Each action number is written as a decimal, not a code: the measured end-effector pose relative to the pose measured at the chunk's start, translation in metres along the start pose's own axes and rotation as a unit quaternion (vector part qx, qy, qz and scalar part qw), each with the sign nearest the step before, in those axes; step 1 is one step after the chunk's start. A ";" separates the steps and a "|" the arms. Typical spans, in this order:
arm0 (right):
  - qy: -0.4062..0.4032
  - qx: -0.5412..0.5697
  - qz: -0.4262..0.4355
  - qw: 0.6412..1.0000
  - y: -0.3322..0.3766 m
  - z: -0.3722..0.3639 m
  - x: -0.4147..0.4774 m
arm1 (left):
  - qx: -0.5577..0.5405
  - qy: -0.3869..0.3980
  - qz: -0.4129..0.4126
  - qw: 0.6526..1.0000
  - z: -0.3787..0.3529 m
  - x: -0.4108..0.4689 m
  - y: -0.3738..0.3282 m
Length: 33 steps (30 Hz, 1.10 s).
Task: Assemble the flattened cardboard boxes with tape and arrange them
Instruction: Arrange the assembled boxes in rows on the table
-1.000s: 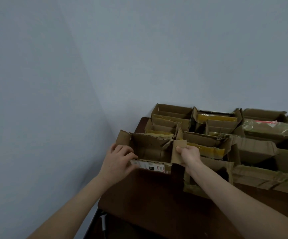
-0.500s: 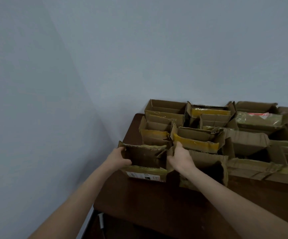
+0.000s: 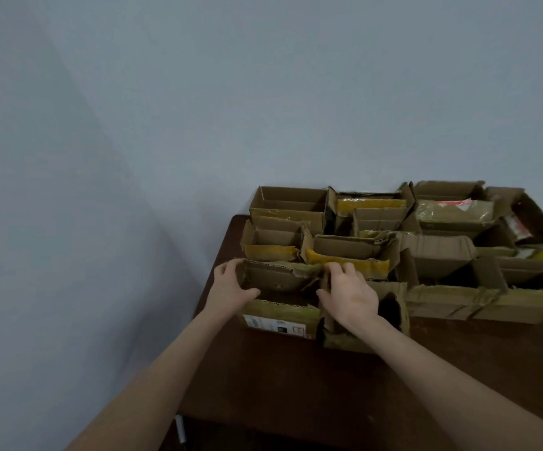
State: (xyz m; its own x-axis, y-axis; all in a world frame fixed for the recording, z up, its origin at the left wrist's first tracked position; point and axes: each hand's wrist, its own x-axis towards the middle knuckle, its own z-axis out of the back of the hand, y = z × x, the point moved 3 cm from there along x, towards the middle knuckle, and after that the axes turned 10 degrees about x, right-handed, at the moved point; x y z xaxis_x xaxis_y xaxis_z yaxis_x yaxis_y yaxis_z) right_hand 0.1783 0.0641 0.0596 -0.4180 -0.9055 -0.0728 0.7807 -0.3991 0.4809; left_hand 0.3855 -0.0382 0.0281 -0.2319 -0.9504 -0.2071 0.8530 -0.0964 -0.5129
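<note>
now left hand and right hand have lowered the front box.

You have bare tabletop across the lower centre of the frame. Open cardboard boxes crowd the centre right, packed side by side up to the wall.
</note>
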 end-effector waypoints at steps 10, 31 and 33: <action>0.088 -0.078 0.093 0.989 -0.041 0.012 -0.029 | 0.327 -0.128 -0.303 0.886 -0.027 -0.040 -0.011; 0.158 -0.009 0.104 0.982 -0.062 0.003 -0.037 | 0.306 -0.152 -0.333 0.879 -0.032 -0.042 -0.055; 0.110 0.019 0.110 0.988 -0.066 0.020 -0.035 | 0.279 -0.149 -0.348 0.883 -0.035 -0.041 -0.078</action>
State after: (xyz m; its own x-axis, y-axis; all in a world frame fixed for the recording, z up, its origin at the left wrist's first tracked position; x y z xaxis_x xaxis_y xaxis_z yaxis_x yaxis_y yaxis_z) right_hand 0.1325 0.1252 0.0480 -0.1262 -0.9806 -0.1498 0.8220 -0.1879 0.5377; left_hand 0.3122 0.0187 0.0477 -0.7286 -0.6308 0.2669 0.6686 -0.7395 0.0774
